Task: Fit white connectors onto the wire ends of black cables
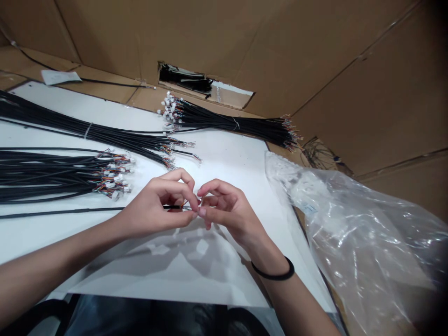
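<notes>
Both hands meet just above the middle of the tabletop (pixel 229 156): the left hand (pixel 157 209) pinches the end of a thin black cable (pixel 70 212) between thumb and forefinger, and the right hand (pixel 226 211) nips the fine bare wire tips at that same end, fingertips of the two hands nearly touching. The cable runs straight off to the left across the tabletop, which is covered in smooth white sheet with a soft sheen and a few creases near the body. Plain brown cardboard (pixel 280 46) rises behind and to the right as a wall, matt and scored with fold lines, with a rough rectangular cut-out (pixel 185 79) in it. A tied bundle (pixel 224 122) of black cables lies along the far edge, small white plugs at one end and frayed coloured wires at the other. Two more bundles lie to the left, a long one (pixel 70 127) and a looser one (pixel 52 175) tipped with white plugs. A crinkled clear plastic bag (pixel 367 242) sits glossy at the right. A black band (pixel 276 275) circles the right wrist.
</notes>
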Demonstrator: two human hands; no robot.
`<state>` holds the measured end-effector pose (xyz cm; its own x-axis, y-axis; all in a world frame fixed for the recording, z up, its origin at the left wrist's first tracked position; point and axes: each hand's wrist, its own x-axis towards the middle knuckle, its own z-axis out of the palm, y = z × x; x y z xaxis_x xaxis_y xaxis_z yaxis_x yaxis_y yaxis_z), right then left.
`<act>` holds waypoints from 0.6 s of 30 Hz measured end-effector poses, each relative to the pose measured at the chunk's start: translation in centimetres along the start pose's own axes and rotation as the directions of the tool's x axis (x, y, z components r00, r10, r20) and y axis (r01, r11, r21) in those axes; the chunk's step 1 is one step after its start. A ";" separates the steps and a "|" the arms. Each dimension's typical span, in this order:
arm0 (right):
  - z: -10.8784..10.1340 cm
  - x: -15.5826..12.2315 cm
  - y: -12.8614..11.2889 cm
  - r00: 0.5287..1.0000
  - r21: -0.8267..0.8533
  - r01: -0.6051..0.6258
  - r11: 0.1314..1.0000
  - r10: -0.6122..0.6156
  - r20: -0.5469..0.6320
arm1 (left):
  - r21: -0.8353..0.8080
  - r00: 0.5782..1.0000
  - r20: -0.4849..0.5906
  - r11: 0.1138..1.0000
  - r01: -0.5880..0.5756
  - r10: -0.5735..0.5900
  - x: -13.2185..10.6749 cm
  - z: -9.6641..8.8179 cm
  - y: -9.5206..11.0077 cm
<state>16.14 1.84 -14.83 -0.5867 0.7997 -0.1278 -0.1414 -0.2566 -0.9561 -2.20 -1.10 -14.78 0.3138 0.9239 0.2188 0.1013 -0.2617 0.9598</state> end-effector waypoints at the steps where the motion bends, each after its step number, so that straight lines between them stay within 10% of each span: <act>1: 0.0 0.0 0.0 1.000 -0.003 0.000 1.000 0.000 0.001 | -0.007 1.000 0.007 1.000 0.004 -0.004 0.0 -0.1 0.0; 18: 0.6 0.2 0.2 0.992 0.020 0.068 0.998 -0.065 -0.109 | 0.170 0.984 -0.142 0.982 -0.085 0.110 -0.3 0.3 0.6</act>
<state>15.53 1.57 -14.92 -0.4856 0.8692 -0.0932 -0.1965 -0.2124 -0.9572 -1.92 -1.66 -14.37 0.1857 0.9198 0.3456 0.2337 -0.3830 0.8937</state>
